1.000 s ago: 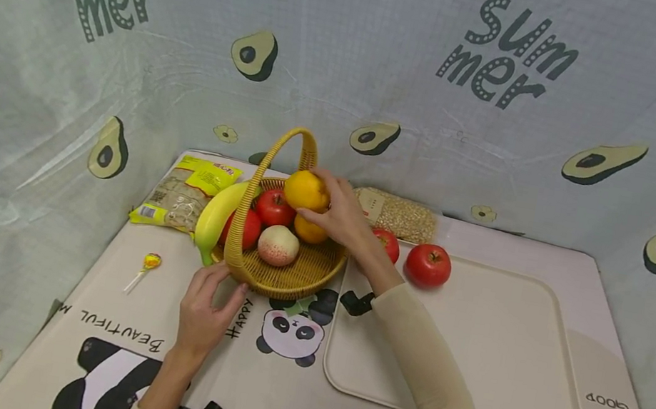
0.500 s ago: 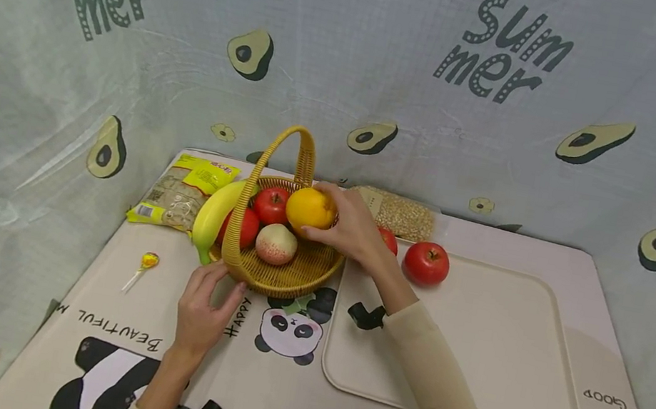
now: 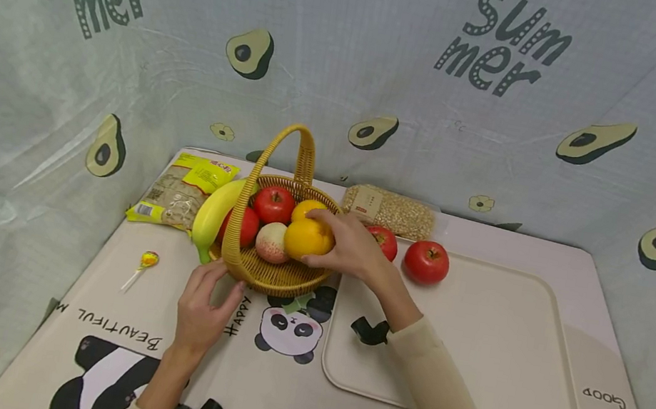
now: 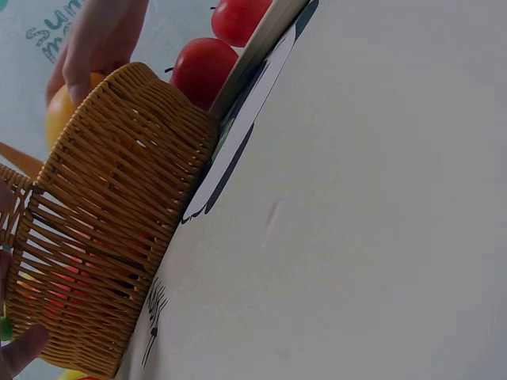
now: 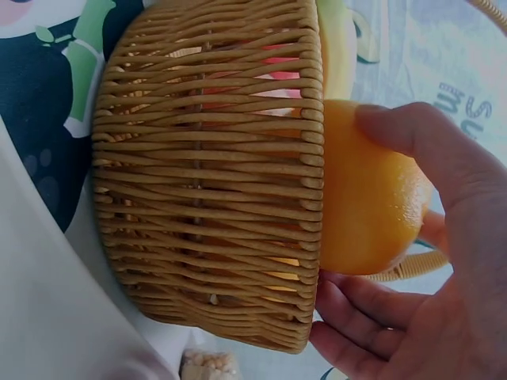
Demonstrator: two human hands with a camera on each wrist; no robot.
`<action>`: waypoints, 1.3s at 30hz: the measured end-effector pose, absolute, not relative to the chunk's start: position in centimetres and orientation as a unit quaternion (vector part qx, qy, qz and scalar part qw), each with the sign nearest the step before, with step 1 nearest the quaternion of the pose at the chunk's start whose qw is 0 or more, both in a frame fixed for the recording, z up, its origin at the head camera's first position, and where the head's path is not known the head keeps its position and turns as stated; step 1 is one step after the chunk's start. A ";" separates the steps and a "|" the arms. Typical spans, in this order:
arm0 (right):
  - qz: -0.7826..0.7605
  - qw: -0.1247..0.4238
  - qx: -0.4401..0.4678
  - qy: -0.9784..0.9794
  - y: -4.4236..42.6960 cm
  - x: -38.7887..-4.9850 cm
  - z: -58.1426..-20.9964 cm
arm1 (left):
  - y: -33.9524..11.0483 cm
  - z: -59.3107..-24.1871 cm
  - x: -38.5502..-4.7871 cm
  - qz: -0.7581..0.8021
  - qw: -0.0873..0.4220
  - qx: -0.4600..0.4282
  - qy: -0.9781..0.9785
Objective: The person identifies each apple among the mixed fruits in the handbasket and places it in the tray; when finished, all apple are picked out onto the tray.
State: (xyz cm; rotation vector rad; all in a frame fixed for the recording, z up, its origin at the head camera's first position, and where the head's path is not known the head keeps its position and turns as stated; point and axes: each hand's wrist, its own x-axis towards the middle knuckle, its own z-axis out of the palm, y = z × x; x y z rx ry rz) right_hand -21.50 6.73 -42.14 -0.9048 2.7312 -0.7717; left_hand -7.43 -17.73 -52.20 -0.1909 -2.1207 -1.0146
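the orange point(image 3: 307, 241) has moved forward and down from over the other orange point(image 3: 306, 209), which now shows behind it. i judge this puts it in the gap beside the peach point(image 3: 272, 242) rather than stacked. it stands partly above the rim of the basket point(image 3: 281, 289); whether it rests on anything is hidden. the right hand point(image 3: 354, 245) grips it between thumb and fingers. the left hand point(image 3: 202, 314), fingers spread, touches the basket's near side. the orange looks nearly round: no clear long axis, and i cannot tell which way its stem end points. the handle point(image 3: 307, 165) arches near to far.
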 end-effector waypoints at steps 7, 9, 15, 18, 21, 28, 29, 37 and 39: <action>-0.227 0.105 -0.315 0.915 7.0 -21.4 -42.4 | -17.7 -52.1 -7.4 -0.400 0.381 -0.075 -0.830; -0.220 0.104 -0.321 0.915 7.0 -21.5 -42.4 | -17.7 -52.1 -7.4 -0.401 0.380 -0.074 -0.830; -0.196 0.133 -0.328 0.914 7.0 -21.5 -42.6 | -17.7 -52.0 -7.4 -0.399 0.378 -0.070 -0.833; -0.191 0.146 -0.330 0.913 6.9 -21.5 -42.8 | -17.7 -52.0 -7.4 -0.399 0.376 -0.069 -0.833; -0.190 0.149 -0.326 0.914 6.8 -21.5 -43.0 | -17.6 -51.9 -7.5 -0.401 0.374 -0.069 -0.833; -0.188 0.173 -0.315 0.914 6.7 -21.7 -42.9 | -17.7 -51.9 -7.5 -0.395 0.378 -0.070 -0.834; -0.189 0.175 -0.314 0.914 6.7 -21.7 -42.8 | -17.7 -51.9 -7.5 -0.396 0.379 -0.072 -0.833; -0.183 0.182 -0.309 0.915 6.6 -21.4 -42.2 | -17.7 -52.0 -7.5 -0.395 0.378 -0.070 -0.834; -0.180 0.177 -0.309 0.917 6.6 -21.3 -42.1 | -17.7 -52.0 -7.5 -0.393 0.376 -0.069 -0.836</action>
